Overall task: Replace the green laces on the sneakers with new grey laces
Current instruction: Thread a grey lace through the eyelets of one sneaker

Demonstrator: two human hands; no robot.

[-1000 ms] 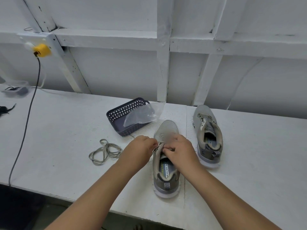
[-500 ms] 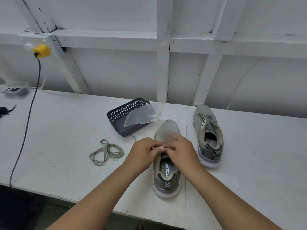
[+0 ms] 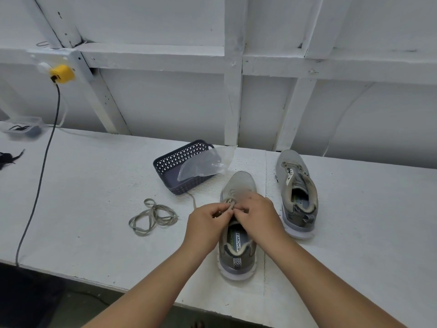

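Note:
Two grey sneakers stand on the white table, toes pointing away from me. Over the eyelets of the near sneaker (image 3: 237,254), my left hand (image 3: 208,223) and my right hand (image 3: 259,215) meet, and both pinch a thin greyish-green lace (image 3: 230,204) at the shoe's throat. The far sneaker (image 3: 296,192) stands to the right with no lace through its eyelets. A loose lace (image 3: 152,216) lies coiled on the table to the left of my hands.
A dark perforated basket (image 3: 179,162) holding a clear plastic bag (image 3: 205,165) sits just behind the near sneaker. A black cable (image 3: 41,166) hangs from a yellow plug (image 3: 61,73) at the left. The table's front edge runs below my forearms.
My hands have shifted slightly toward the toe of the near sneaker, still working the lace at its eyelets. The shoes and the loose lace have not moved.

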